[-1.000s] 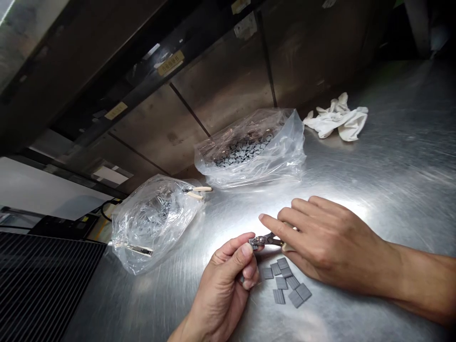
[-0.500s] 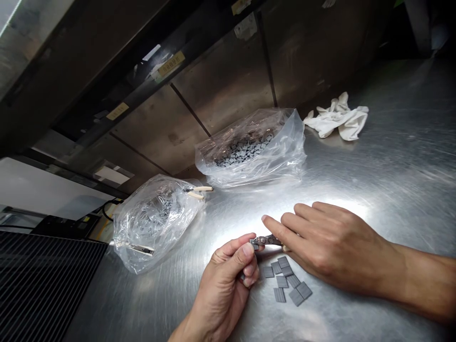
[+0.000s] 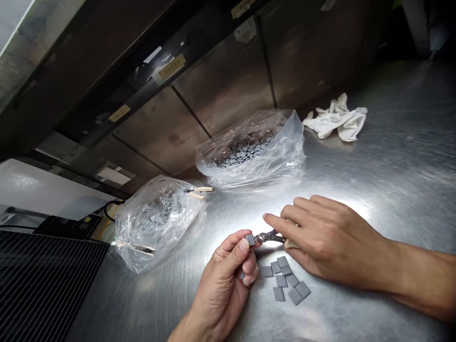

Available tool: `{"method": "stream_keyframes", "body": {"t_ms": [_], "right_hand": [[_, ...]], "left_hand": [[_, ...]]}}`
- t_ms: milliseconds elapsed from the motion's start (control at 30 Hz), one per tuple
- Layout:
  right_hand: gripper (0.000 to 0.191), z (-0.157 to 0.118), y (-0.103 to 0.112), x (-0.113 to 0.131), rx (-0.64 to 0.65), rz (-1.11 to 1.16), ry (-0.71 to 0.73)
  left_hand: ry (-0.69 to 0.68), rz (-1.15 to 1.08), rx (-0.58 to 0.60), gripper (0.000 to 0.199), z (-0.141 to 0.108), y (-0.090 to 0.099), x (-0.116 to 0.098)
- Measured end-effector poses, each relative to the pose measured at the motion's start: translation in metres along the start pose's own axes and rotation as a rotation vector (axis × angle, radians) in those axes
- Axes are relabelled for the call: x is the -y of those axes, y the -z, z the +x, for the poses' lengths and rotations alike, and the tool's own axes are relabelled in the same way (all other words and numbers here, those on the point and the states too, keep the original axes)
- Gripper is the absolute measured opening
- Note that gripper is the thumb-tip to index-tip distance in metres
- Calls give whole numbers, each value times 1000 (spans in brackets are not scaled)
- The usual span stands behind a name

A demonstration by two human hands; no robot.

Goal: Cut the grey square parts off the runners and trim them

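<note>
Between the thumb and forefinger of my left hand (image 3: 228, 275) is a small grey ridged square piece (image 3: 250, 240). A bit of grey also shows among its curled lower fingers. My right hand (image 3: 320, 237) is closed round the pale handles of metal nippers (image 3: 270, 236), its forefinger stretched out along the top. The jaws of the nippers are at the right edge of the held piece; whether they touch it I cannot tell. Below the nippers, several grey square pieces (image 3: 287, 280) lie loosely grouped on the metal table (image 3: 342, 316).
At the back, an open clear plastic bag (image 3: 270, 171) holds many grey pieces. Another clear bag (image 3: 142, 213) stands to the left, with pale-handled pliers (image 3: 199, 191) and a metal tool (image 3: 143, 249) on it. White gloves (image 3: 337, 118) lie at the back right. A metal wall (image 3: 228, 104) rises behind.
My right fingers have opened a little on the nippers, showing more of the handles. The jaws have shifted slightly left and up, and more of the grey piece's face shows in my left hand.
</note>
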State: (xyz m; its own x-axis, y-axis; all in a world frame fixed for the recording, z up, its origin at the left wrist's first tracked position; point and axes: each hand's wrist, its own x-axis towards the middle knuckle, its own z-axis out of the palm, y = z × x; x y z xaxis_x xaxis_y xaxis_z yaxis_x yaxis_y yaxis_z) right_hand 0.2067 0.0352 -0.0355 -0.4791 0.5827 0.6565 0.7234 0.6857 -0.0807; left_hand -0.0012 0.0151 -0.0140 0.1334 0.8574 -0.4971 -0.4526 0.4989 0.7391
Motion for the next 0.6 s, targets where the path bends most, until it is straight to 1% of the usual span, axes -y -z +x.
{"method": "stream_keyframes", "body": {"t_ms": [267, 600], "right_hand": [[34, 2, -1, 0, 4, -10, 18], [30, 1, 1, 1, 25, -30, 38]], "left_hand": [[-1, 9, -43, 28, 1, 0, 2], [-5, 21, -60, 29, 0, -1, 0]]}}
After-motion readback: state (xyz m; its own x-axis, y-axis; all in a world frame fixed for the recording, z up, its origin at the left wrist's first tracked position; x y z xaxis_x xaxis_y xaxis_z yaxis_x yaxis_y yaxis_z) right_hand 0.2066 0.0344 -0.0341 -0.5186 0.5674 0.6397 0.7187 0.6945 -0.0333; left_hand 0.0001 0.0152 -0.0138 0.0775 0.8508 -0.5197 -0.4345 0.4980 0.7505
